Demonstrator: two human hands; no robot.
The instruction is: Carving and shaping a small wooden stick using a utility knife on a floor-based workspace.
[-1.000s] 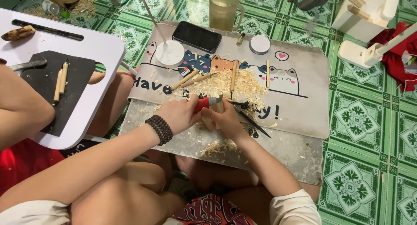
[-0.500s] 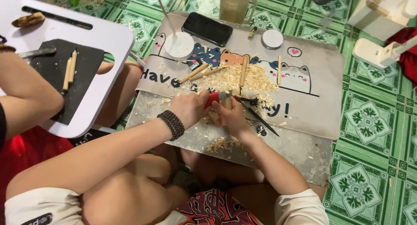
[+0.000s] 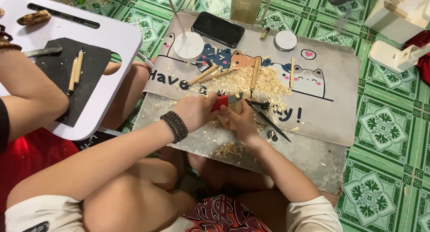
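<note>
Left hand (image 3: 193,112) gripping red-handled knife (image 3: 226,100), right hand (image 3: 239,120) clutching small wooden piece, mostly hidden. Both working over grey cartoon mat (image 3: 333,115), right beside wood shavings pile (image 3: 244,82).

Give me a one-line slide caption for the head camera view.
Left hand with red-handled knife and right hand whittle over a cat-print mat strewn with wood shavings.

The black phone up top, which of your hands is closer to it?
Left. The left hand lies almost straight below the black phone; the right hand lies slightly lower, toward the right. Neither touches it.
</note>
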